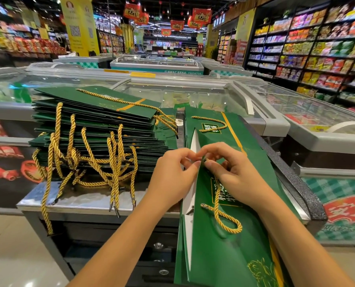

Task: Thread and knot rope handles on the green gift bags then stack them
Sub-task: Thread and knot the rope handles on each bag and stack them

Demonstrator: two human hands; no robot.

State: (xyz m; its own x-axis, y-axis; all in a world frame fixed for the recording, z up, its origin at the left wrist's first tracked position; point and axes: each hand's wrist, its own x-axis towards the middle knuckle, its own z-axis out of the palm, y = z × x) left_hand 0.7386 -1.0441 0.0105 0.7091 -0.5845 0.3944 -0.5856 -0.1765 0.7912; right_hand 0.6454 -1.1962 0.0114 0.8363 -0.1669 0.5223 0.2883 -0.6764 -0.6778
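**Now both hands pinch at the bag's rim**

Here the bag (224,241) lies flat on the right side of a steel table (79,200), its lower end hanging over the near edge toward the person. It is dark green paper with a white inside showing along its open left edge. An orange stripe runs down its right side, and a gold line drawing of a leafy plant sits at its near corner. A twisted gold rope (219,214) lies on its face in a loop, one end running up under the fingers.

The left hand (172,172) has its thumb and forefinger pressed together on the bag's edge. The right hand (232,175) pinches the rope at that same edge, fingers curled.

A framed label on the bag carries white Chinese characters, half covered by the right wrist and not legible. A second bag (211,121) beyond it bears the same label under its own rope loop.

To the left on the table stands a stack (93,125) of flat green bags, with gold ropes dangling over the front.

Red banners (201,15) overhead show yellow characters, among them 大开业. A yellow pillar (77,23) carries a QR code. The strip of print on a freezer (158,65) is too small to read.
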